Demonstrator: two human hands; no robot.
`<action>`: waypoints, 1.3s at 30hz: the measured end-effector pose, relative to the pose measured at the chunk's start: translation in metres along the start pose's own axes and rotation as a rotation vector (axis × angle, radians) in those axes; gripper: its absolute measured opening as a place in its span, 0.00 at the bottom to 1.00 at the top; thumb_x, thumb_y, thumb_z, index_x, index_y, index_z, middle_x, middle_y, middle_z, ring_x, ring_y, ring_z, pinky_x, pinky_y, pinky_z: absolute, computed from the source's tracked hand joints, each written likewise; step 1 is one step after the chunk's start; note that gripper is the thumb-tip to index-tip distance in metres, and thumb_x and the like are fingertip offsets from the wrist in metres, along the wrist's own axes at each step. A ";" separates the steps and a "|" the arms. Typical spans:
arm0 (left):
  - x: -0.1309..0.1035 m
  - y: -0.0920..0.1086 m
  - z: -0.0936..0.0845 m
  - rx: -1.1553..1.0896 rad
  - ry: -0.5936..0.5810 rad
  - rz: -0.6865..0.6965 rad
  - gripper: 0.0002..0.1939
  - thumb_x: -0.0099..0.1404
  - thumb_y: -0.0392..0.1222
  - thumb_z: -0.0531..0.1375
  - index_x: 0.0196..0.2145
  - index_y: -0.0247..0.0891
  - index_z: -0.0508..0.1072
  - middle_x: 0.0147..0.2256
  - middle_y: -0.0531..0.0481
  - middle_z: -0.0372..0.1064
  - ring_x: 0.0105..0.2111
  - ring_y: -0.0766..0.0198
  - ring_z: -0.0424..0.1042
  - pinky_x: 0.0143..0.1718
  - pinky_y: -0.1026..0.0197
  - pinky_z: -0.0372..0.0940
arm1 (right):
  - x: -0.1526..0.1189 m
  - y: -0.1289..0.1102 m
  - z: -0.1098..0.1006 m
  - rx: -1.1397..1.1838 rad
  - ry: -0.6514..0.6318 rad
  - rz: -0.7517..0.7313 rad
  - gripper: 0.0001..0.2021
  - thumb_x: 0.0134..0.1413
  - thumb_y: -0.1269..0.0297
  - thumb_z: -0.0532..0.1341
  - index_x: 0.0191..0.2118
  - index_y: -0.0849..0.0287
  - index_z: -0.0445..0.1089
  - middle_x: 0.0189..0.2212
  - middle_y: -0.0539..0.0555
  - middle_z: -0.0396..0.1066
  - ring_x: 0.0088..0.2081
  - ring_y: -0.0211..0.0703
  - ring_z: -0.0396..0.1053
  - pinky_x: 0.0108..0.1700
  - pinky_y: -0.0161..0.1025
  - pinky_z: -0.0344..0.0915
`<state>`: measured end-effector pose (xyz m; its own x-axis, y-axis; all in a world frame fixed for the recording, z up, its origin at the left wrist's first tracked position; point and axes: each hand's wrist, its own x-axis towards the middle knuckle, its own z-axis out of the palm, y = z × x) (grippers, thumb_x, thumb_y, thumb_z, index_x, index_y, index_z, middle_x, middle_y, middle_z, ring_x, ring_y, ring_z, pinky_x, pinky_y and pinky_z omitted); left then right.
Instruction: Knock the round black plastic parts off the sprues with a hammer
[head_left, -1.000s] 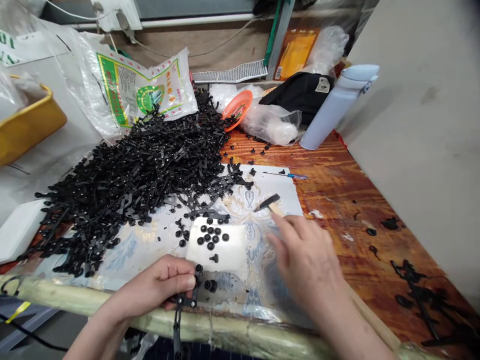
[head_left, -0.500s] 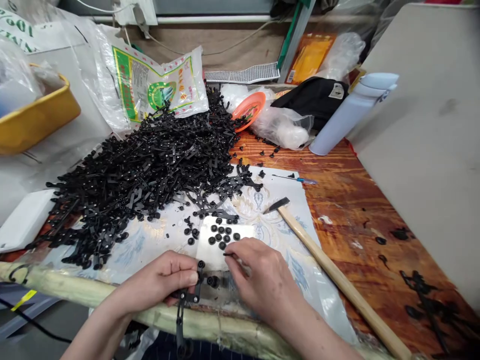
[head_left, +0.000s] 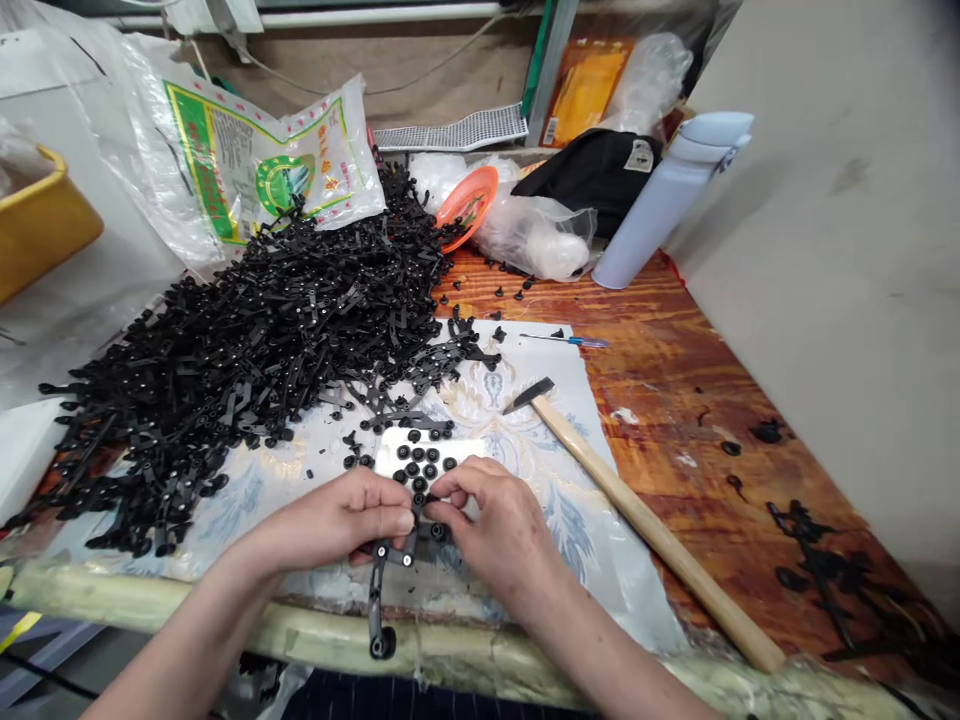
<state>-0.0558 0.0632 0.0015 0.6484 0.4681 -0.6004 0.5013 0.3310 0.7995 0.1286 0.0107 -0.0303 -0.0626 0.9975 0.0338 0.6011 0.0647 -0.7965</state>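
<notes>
My left hand [head_left: 364, 520] pinches a black jointed plastic linkage [head_left: 379, 590] with silver rivets. The linkage hangs down over the front edge, and a round socket tops it near my fingertips. Close by on the right, my right hand [head_left: 487, 525] has thumb and forefinger closed on a small black piece, mostly hidden, beside that socket. Just beyond the fingers, several black round caps [head_left: 412, 468] lie on a white plate [head_left: 469, 447]. One more black round part [head_left: 438, 532] sits between the hands, below the fingertips.
A large heap of black linkages [head_left: 270, 330] covers the left. On the right lie a wooden-handled hammer [head_left: 645, 520], a blue screwdriver [head_left: 577, 341] and black scraps [head_left: 817, 560]. An orange dish [head_left: 466, 205], plastic bags [head_left: 551, 245] and a pale blue bottle [head_left: 660, 210] stand behind.
My hands have come together, the linkage raised and shifted right so that its socket meets my right fingertips. The whole view has slid slightly.
</notes>
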 end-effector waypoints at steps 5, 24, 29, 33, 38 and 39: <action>0.009 0.013 -0.012 0.115 -0.085 0.005 0.17 0.61 0.50 0.57 0.22 0.36 0.69 0.17 0.59 0.55 0.17 0.72 0.53 0.18 0.68 0.50 | 0.001 -0.002 -0.003 0.017 -0.006 0.001 0.08 0.45 0.77 0.67 0.29 0.56 0.73 0.25 0.47 0.68 0.31 0.39 0.67 0.34 0.36 0.62; 0.022 0.034 -0.021 0.328 -0.190 -0.120 0.15 0.60 0.48 0.58 0.22 0.36 0.72 0.18 0.57 0.58 0.16 0.71 0.56 0.17 0.68 0.52 | 0.003 0.002 -0.004 0.085 0.018 0.006 0.07 0.44 0.76 0.67 0.27 0.57 0.73 0.23 0.46 0.68 0.29 0.37 0.65 0.36 0.37 0.61; 0.024 0.035 -0.021 0.336 -0.193 -0.150 0.16 0.59 0.49 0.58 0.22 0.35 0.73 0.18 0.56 0.59 0.17 0.71 0.56 0.17 0.68 0.53 | 0.003 0.002 -0.004 0.083 0.025 -0.009 0.07 0.47 0.76 0.66 0.26 0.56 0.73 0.24 0.46 0.68 0.30 0.37 0.65 0.37 0.37 0.61; 0.021 0.034 -0.019 0.285 -0.141 -0.194 0.16 0.57 0.51 0.60 0.21 0.36 0.73 0.18 0.56 0.59 0.18 0.71 0.55 0.17 0.69 0.53 | 0.003 0.003 -0.004 0.087 0.024 -0.005 0.05 0.47 0.73 0.67 0.26 0.56 0.73 0.24 0.46 0.69 0.29 0.36 0.65 0.37 0.37 0.61; 0.018 0.032 -0.016 0.246 -0.127 -0.209 0.17 0.57 0.52 0.60 0.21 0.36 0.72 0.16 0.58 0.56 0.16 0.72 0.52 0.16 0.68 0.50 | 0.005 0.000 -0.002 0.090 0.021 0.006 0.06 0.45 0.75 0.67 0.26 0.57 0.73 0.23 0.46 0.69 0.30 0.37 0.66 0.38 0.38 0.62; 0.018 0.032 -0.016 0.240 -0.122 -0.211 0.17 0.57 0.52 0.60 0.20 0.36 0.72 0.16 0.58 0.56 0.15 0.72 0.52 0.15 0.68 0.49 | 0.005 0.000 -0.004 0.094 0.014 0.003 0.07 0.45 0.76 0.67 0.26 0.57 0.73 0.23 0.46 0.69 0.30 0.37 0.66 0.38 0.38 0.62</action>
<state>-0.0367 0.0952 0.0166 0.5721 0.3036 -0.7619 0.7430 0.2016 0.6382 0.1315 0.0157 -0.0273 -0.0498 0.9980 0.0392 0.5240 0.0595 -0.8496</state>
